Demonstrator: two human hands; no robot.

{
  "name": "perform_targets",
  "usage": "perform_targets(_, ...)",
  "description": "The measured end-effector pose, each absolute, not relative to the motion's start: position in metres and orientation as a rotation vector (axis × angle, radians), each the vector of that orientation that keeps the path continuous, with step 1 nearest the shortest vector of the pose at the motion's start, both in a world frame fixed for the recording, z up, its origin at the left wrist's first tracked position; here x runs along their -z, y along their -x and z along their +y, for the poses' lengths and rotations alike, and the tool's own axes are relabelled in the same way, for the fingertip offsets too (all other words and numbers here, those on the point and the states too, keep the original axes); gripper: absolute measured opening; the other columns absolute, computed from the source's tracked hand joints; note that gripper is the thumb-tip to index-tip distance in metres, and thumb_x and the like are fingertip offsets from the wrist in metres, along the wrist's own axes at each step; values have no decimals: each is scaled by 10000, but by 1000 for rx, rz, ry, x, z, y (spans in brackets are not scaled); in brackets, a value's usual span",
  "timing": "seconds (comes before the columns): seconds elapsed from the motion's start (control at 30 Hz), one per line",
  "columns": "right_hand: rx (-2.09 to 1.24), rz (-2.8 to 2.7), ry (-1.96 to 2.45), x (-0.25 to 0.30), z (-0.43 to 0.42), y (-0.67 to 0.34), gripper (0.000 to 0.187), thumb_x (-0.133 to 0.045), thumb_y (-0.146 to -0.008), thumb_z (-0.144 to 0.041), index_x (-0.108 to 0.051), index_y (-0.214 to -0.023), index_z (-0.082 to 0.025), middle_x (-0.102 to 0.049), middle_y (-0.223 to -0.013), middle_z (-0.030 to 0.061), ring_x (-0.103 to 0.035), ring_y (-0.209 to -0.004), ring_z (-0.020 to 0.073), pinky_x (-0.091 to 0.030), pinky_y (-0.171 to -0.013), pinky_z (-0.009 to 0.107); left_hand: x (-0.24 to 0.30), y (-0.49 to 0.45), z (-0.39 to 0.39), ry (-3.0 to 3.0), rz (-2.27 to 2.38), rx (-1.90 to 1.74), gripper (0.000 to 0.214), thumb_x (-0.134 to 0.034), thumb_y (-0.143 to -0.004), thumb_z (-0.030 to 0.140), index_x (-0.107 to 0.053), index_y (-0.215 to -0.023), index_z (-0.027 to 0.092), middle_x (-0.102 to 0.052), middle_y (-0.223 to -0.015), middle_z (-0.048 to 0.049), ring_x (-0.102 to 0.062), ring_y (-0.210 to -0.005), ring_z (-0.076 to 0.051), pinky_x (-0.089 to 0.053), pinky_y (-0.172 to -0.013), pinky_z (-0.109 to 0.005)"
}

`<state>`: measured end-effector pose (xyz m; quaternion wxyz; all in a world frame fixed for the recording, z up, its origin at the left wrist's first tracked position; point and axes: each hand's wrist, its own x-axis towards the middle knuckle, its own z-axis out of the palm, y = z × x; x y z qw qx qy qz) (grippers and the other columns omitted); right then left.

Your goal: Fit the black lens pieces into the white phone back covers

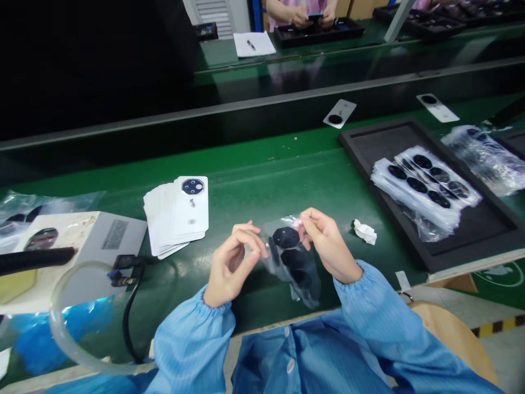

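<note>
View: a single camera worn on the person's head, above the near edge of the desk (262, 164).
Facing: forward and down, across the green desk, with its long edges rising toward the right of the frame.
Nearest: the person's blue sleeves (192, 345) enter along the bottom edge.
Low centre: the person's fingers (314, 224) and a clear plastic bag (293, 260) sit close to the lens.
Middle distance: a black foam tray (369, 142) lies to the right.
Farthest: a co-worker's hands (301, 16) show at the top edge, across a dark belt (287, 104).
</note>
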<state>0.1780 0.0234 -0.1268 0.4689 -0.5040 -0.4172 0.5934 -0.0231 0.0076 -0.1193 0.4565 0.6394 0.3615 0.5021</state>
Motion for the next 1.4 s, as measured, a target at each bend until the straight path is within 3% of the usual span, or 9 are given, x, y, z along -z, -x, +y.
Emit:
perform_targets(0.13,-1359,-1097,1285,132,32,-177,329,-541,-878,-517,-503,-800,-199,-604,-680,-9,-587,-592,112,-469,-460,193,126,26,9,-1017,801,-1279,181,-693,-775,329,-554,-759,214,-549,-694,-21,-565,-885,-211,-455,-959,-444)
perform_targets(0.27,-1295,-1140,1309,137,41,-177,308,-505,-900,-521,-477,-837,-220,-516,-545,-70,-504,-386,93,-362,-312,176,133,21,10,-544,819,-1182,156,-655,-798,339,-600,-884,221,-630,-1151,-79,-610,-1079,-239,-526,-861,-381)
perform_targets(0.37,-1229,-1173,1314,139,49,-179,283,-502,-916,-490,-477,-832,-221,-487,-527,-81,-472,-345,80,-324,-294,174,141,18,8,-469,794,-1144,364,-495,-906,502,-603,-1125,233,-549,-1375,-115,-595,-1163,-253,-515,-911,-416)
perform_targets(0.43,-1207,-1195,1307,135,54,-182,278,-507,-922,-475,-482,-823,-217,-480,-530,-80,-447,-344,71,-316,-304,176,145,17,9,-642,894,-1170,445,-524,-892,540,-607,-1176,208,-614,-1293,-138,-634,-1097,-246,-526,-891,-401)
perform_targets(0.6,-914,-1486,1175,89,61,-187,260,-508,-960,-366,-515,-764,-195,-554,-636,-27,-517,-536,80,-377,-468,197,120,21,18,-1193,1217,-1409,101,-742,-786,189,-725,-885,198,-722,-884,-21,-655,-850,-139,-509,-793,-246)
perform_targets(0.8,-621,-1599,988,56,50,-200,152,-486,-977,-215,-566,-848,-205,-663,-834,16,-595,-619,102,-467,-535,233,79,25,14,-1761,1144,-1618,282,-619,-832,5,-746,-931,237,-728,-954,-12,-662,-856,-135,-521,-617,-207)
perform_targets(1.0,-930,-1860,1025,135,18,-222,151,-477,-960,-135,-582,-876,-204,-668,-1003,60,-642,-954,184,-516,-829,337,140,30,-15,-1548,1253,-1281,200,-588,-893,119,-753,-931,223,-682,-1116,-56,-650,-1018,-184,-571,-836,-293)
perform_targets(1.2,-918,-1998,1117,176,-19,-217,182,-452,-954,-62,-555,-980,-209,-630,-1169,78,-608,-1079,180,-488,-908,320,170,22,-51,-698,1360,-1230,348,-557,-940,325,-565,-1287,298,-495,-1433,-60,-663,-1080,-199,-577,-888,-303)
perform_targets(1.4,-871,-1992,1139,175,-22,-214,226,-497,-929,-42,-584,-1025,-226,-645,-1183,54,-602,-1116,191,-485,-957,345,166,28,-64,-561,1358,-1198,399,-645,-889,312,-561,-1258,184,-686,-1178,-105,-677,-1068,-209,-559,-908,-281)
